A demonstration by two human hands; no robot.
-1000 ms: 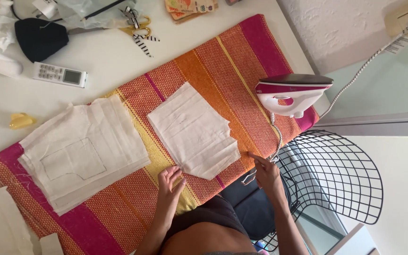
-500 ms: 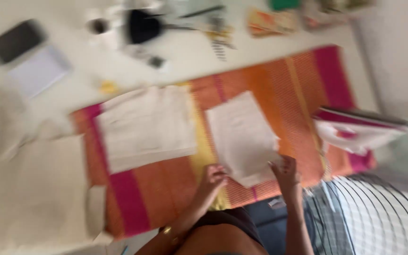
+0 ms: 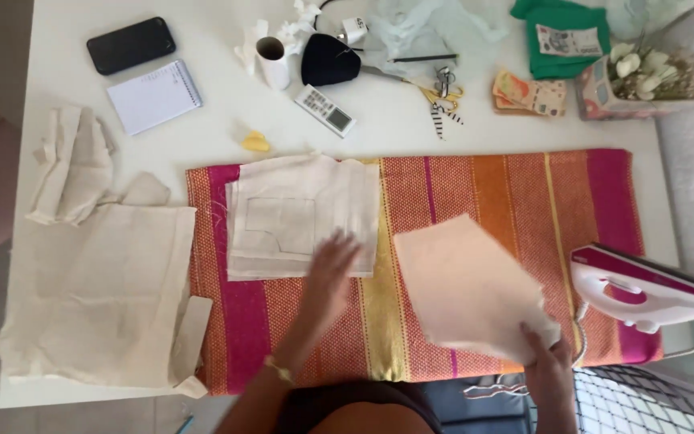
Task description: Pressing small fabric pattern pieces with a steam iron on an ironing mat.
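At the near edge of the striped cloth [image 3: 475, 185], the right hand [image 3: 548, 366] pinches the lower right corner of a loose cream fabric piece [image 3: 463, 285], fingers closed on it. From that pinch the piece spreads up and to the left across the orange and yellow stripes, its long axis slanting from the held corner toward the upper left; it looks slightly blurred, so whether it lies flat or is partly lifted cannot be told. Just to the right of the grip stands a white and magenta steam iron [image 3: 644, 289], near but apart from the fabric.

Left of the held piece, the left hand [image 3: 331, 269] is spread open, holding nothing, its fingertips over the lower right corner of a stack of cream cut fabric pieces [image 3: 283, 217] with a drawn outline on top. That stack lies well to the left of the right hand, so the left hand is much the nearer to it. Beyond the cloth, a larger cream fabric sheet [image 3: 98, 297] rests on the white table [image 3: 218, 120].
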